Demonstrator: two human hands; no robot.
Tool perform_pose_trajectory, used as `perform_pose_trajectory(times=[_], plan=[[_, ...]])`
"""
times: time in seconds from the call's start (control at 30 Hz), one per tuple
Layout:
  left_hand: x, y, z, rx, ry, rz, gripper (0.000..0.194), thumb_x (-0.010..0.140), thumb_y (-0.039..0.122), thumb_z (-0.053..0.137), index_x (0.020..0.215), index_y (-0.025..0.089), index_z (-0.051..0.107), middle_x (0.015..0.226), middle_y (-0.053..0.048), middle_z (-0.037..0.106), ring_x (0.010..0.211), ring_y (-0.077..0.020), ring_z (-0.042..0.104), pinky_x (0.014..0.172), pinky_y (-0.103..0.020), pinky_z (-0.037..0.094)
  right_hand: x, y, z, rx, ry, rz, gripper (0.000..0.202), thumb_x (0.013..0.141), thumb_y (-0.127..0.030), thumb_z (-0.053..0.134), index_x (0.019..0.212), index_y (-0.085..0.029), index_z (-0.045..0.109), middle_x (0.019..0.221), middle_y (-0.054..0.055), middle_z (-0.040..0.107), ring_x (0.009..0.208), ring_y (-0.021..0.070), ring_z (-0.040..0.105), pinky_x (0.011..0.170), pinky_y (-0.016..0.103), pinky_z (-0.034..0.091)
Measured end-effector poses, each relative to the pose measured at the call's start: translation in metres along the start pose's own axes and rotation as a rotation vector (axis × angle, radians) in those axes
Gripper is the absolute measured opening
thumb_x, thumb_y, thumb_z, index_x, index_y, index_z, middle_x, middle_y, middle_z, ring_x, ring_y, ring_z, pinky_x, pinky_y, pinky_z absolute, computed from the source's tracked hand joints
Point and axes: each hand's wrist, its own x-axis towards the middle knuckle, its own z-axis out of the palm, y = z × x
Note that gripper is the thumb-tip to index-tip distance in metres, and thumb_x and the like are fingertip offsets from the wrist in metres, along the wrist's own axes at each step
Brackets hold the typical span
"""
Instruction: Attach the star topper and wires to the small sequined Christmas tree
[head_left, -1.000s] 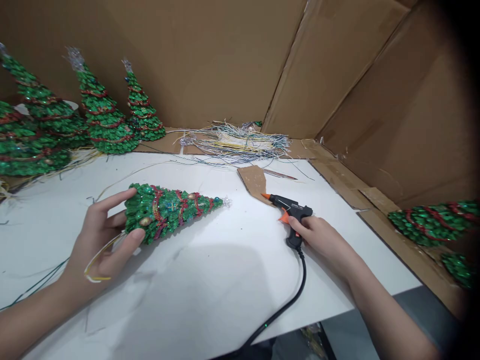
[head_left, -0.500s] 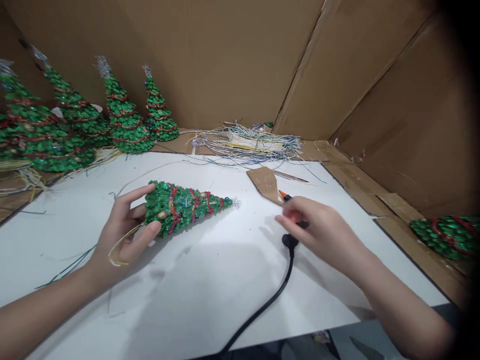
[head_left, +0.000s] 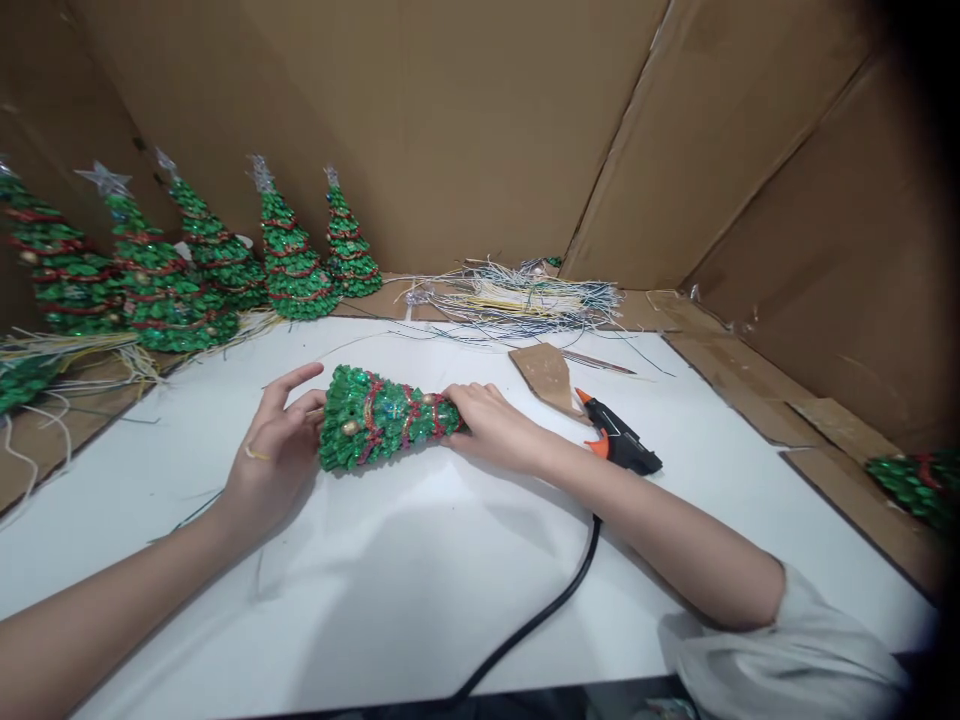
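A small green Christmas tree [head_left: 382, 415] with red garland and gold balls lies on its side on the white table. My right hand [head_left: 491, 425] is closed round its narrow tip, covering the star. At the wide base, my left hand [head_left: 281, 440] has its index finger stretched out above the edge, while other fingers are partly hidden behind the base. A yellow wire loop shows by the left palm. Beyond my right forearm lies a black and orange glue gun [head_left: 622, 435], its tip by a cardboard piece [head_left: 546, 375].
Several upright trees [head_left: 296, 260] stand at the back left. A bundle of thin wires [head_left: 525, 297] lies along the back edge. The black cable [head_left: 525, 630] runs to the front edge. Another tree [head_left: 915, 485] lies at the far right. Cardboard walls enclose the back.
My right hand has left the glue gun and moved left onto the tree's tip. The left hand's fingers have loosened at the base. The view has shifted left.
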Motion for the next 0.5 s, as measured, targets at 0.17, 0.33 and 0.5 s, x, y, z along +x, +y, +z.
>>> perform_pose_trajectory(times=[0.17, 0.33, 0.5], plan=[[0.006, 0.002, 0.003, -0.040, 0.147, -0.131, 0.036, 0.064, 0.007, 0.059, 0.098, 0.018, 0.059, 0.080, -0.001, 0.065, 0.065, -0.0128, 0.059, 0.058, -0.022, 0.049, -0.013, -0.011, -0.002, 0.069, -0.044, 0.064, 0.022, 0.080, -0.031, 0.052, 0.091, -0.016, 0.040, 0.082, 0.007, 0.059, 0.068, 0.0185, 0.052, 0.055, 0.026, 0.032], [0.013, 0.002, 0.001, 0.008, 0.109, -0.224, 0.041, 0.055, 0.006, 0.066, 0.095, 0.013, 0.062, 0.078, -0.004, 0.069, 0.060, -0.0152, 0.062, 0.053, -0.024, 0.051, -0.021, -0.015, -0.005, 0.316, -0.157, 0.105, 0.034, 0.076, -0.038, 0.056, 0.089, -0.020, 0.031, 0.079, 0.004, 0.055, 0.065, 0.0156, 0.050, 0.050, 0.023, 0.031], [0.020, 0.001, -0.006, 0.048, 0.094, -0.237, 0.040, 0.054, 0.007, 0.067, 0.094, 0.012, 0.063, 0.076, -0.005, 0.070, 0.057, -0.0158, 0.063, 0.047, -0.023, 0.050, -0.026, -0.017, -0.013, 0.479, -0.283, 0.128, 0.037, 0.080, -0.051, 0.047, 0.084, -0.021, 0.027, 0.073, 0.000, 0.048, 0.059, 0.0124, 0.042, 0.048, 0.023, 0.030]])
